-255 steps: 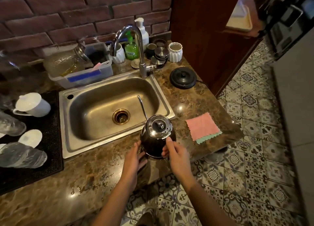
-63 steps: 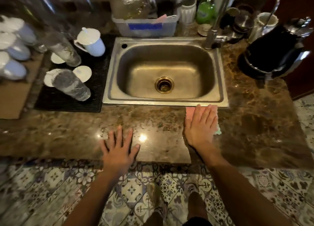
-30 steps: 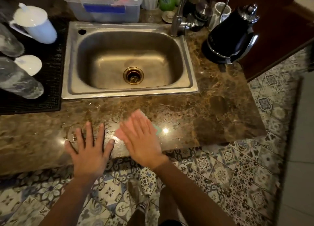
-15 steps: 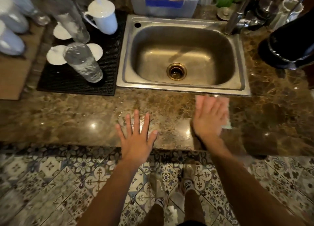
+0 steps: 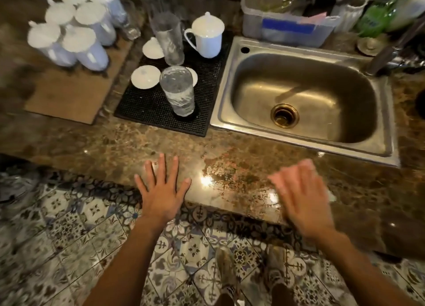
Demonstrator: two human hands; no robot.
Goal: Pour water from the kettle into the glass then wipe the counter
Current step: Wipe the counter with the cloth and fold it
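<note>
Fingers [image 5: 162,167] of left hand [image 5: 162,191]: straight, spread wide, palm down, flat on the counter [image 5: 92,149] at its front edge. Holding nothing.

Fingers [image 5: 296,179] of right hand [image 5: 302,197]: blurred, but they read as extended and close together, palm down, pressing on the pink cloth [image 5: 273,182]. Cloth mostly hidden under the hand. A pink edge shows on the left of the fingertips and a pale corner pokes out on the right. Cloth lies on the counter in front of the sink [image 5: 224,121], right of centre.

Counter surface: brown marble. Glossy, wet-looking patch between the two hands, with light glints.

Glass [image 5: 178,91]: clear, upright on the black mat [image 5: 147,112] near the mat's front edge, left of the sink. Appears to hold water; level not certain. Well apart from both hands.

Also on the mat: second taller glass [image 5: 170,40] behind it, white lidded mug [image 5: 207,38], and white saucers [image 5: 145,76].

Far left: cluster of white lidded cups [image 5: 76,36] behind a tan mat [image 5: 69,94].

Behind the sink: clear plastic tub [image 5: 285,29], green bottle [image 5: 372,20], and faucet base [image 5: 379,60].
</note>
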